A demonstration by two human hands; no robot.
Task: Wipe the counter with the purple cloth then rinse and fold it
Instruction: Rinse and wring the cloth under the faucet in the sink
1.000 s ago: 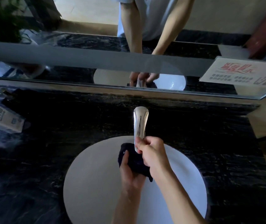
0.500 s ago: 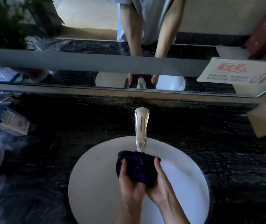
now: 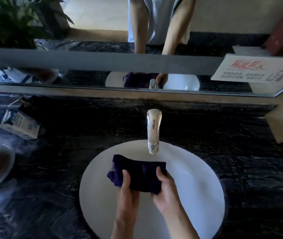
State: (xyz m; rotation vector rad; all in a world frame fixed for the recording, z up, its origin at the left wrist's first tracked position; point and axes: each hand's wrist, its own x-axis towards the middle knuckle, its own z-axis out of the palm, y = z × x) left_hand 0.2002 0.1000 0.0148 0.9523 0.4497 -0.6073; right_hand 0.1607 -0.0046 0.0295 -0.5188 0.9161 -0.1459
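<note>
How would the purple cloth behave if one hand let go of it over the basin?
The purple cloth looks soft and floppy: it bunches between the left hand and right hand, so a freed end would probably droop. It may be wet and heavier, held under the faucet, though no water shows.

Purple cloth (image 3: 137, 176) looks soft and matt, a fuzzy towelling weave. The faucet (image 3: 153, 131) is mirror-bright polished metal. The basin (image 3: 197, 187) shows smooth, glossy white ceramic. The worktop (image 3: 85, 128) is dark veined stone with a polished sheen. Near its left edge, a printed paper carton (image 3: 19, 125), matt.
</note>
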